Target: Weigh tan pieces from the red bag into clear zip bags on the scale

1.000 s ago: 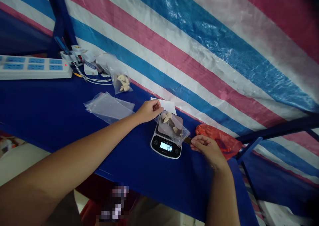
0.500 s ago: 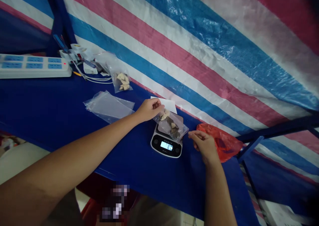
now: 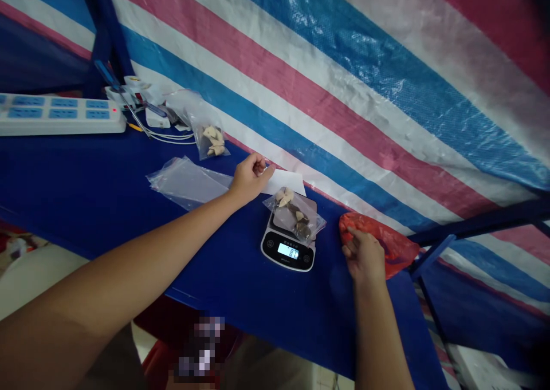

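A digital kitchen scale stands on the blue table, its lit display seeming to read 8.7. On its platform lies a clear zip bag holding pale and dark dried pieces. My left hand hovers left of the bag, beside a white paper; its fingers are loosely curled, thumb apart, and nothing shows in them. My right hand is over the near left side of a red plastic bag, index finger stretched toward it, the others bent. Whether it touches the red bag I cannot tell.
Flat clear zip bags lie left of the scale. Behind them sits a filled clear bag near cables and a screwdriver. A power strip is at far left. Striped sheeting rises along the back edge.
Both hands have left the filled bag on the scale. My left hand moved left and up; my right hand moved right to the red bag. The filled bag stays on the platform.
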`<control>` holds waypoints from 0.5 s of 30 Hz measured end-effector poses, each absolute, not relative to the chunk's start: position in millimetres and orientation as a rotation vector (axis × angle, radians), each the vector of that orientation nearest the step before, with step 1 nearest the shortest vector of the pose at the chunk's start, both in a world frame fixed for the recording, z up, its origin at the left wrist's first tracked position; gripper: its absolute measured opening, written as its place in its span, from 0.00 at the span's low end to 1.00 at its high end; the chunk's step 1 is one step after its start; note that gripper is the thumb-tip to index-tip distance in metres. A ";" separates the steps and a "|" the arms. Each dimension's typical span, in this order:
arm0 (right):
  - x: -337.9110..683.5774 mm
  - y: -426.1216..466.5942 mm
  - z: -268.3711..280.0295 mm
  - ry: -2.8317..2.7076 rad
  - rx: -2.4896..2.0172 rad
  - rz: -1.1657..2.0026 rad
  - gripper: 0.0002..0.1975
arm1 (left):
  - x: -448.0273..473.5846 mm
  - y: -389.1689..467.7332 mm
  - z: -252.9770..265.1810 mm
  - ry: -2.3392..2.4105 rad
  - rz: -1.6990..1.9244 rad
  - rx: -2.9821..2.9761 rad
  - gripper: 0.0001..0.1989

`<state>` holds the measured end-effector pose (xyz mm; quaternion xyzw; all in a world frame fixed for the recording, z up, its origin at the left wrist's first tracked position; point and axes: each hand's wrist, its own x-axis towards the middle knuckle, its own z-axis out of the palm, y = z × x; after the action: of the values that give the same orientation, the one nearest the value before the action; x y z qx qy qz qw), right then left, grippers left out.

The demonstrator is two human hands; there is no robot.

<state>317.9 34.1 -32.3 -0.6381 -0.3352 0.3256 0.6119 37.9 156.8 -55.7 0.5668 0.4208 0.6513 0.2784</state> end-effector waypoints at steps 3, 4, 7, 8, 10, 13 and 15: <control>314.0 35.0 -31.9 -0.650 -1.429 0.845 0.30 | 35.5 154.8 -53.7 1.188 1.758 1.544 0.17; 312.4 35.8 -32.1 -0.623 -1.408 0.894 0.30 | 34.5 154.4 -53.1 1.218 1.756 1.550 0.19; 308.8 39.3 -33.5 -0.543 -1.369 1.069 0.23 | 32.4 154.9 -50.8 1.304 1.768 1.570 0.25; 308.4 40.6 -34.1 -0.507 -1.370 1.116 0.19 | 32.5 155.6 -49.7 1.322 1.777 1.559 0.27; 308.8 42.6 -35.2 -0.431 -1.377 1.172 0.13 | 34.1 157.0 -47.8 1.329 1.778 1.489 0.30; 311.4 44.2 -37.3 -0.420 -1.399 1.191 0.11 | 38.0 157.7 -48.3 1.289 1.674 1.399 0.29; 313.2 44.1 -39.5 -0.472 -1.396 1.211 0.13 | 39.5 157.5 -51.8 1.259 1.597 1.420 0.27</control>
<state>313.2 44.1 -39.5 -0.5968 -0.2019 0.5177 0.5788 39.5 157.5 -51.8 0.5416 0.4800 0.6091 0.3245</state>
